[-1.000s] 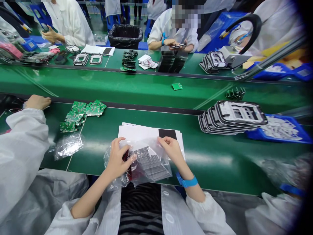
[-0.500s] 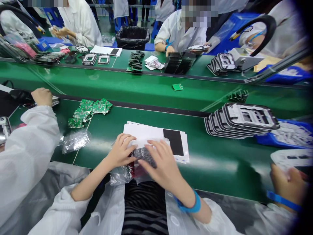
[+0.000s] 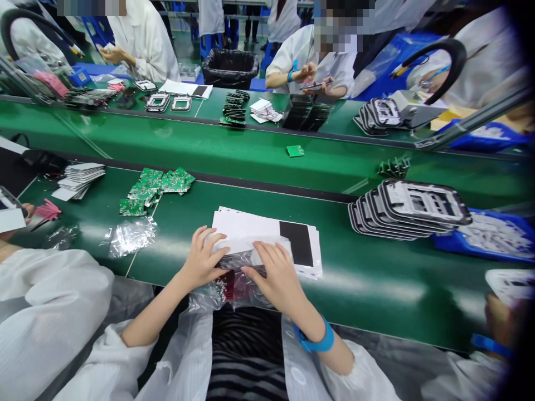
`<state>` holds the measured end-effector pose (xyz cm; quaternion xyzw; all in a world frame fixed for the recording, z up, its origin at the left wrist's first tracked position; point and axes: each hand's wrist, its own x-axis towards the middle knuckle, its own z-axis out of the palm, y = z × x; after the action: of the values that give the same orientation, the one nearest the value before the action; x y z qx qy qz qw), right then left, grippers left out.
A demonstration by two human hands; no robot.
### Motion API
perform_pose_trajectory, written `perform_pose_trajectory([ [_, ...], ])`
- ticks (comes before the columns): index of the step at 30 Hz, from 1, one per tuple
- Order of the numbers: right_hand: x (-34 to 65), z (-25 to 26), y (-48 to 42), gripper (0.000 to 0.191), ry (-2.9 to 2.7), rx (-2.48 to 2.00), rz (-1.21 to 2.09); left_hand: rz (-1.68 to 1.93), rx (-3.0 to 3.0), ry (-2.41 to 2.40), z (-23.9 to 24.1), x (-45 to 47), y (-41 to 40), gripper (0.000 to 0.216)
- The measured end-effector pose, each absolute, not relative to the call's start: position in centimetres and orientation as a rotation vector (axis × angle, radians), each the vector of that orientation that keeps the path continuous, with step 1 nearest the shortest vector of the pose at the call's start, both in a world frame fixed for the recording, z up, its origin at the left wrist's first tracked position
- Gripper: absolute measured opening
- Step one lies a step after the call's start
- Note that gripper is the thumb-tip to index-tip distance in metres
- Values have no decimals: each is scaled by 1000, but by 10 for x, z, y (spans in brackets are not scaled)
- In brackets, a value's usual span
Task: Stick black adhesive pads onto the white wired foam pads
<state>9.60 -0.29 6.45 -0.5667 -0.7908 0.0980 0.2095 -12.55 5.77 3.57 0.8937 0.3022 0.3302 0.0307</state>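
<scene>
My left hand and my right hand press down on a clear plastic bag at the near edge of the green table. The bag holds a row of thin dark flat parts with red bits lower down. My left fingers curl on the bag's left side. My right fingers lie along the row of parts. A blue band sits on my right wrist. The bag rests partly on a stack of white sheets that carries a black rectangle.
Green circuit boards and an empty clear bag lie to the left. Stacked black frames and a blue tray stand right. A small board lies on the middle belt. Co-workers sit on both sides and across.
My right hand moved from the bag's top right corner onto the bag and now presses it flat. The left neighbour's arm drew back, uncovering a stack of white cards.
</scene>
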Motion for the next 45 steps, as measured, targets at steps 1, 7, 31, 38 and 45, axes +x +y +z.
perform_pose_trajectory([
  [1,97,64,-3,52,-2193,-1594,282,1005,2731,923,38,-131,58,35],
  [7,101,63,-5,55,-2194,-1634,326,871,2474,900,63,-169,52,34],
  [31,90,70,45,91,-1876,-1595,287,859,689,1220,78,-84,124,37],
  [38,88,88,105,111,-2006,-1654,538,805,685,1220,73,-69,146,33],
  [45,69,86,144,108,-2014,-1822,738,718,674,1324,54,-80,168,25],
])
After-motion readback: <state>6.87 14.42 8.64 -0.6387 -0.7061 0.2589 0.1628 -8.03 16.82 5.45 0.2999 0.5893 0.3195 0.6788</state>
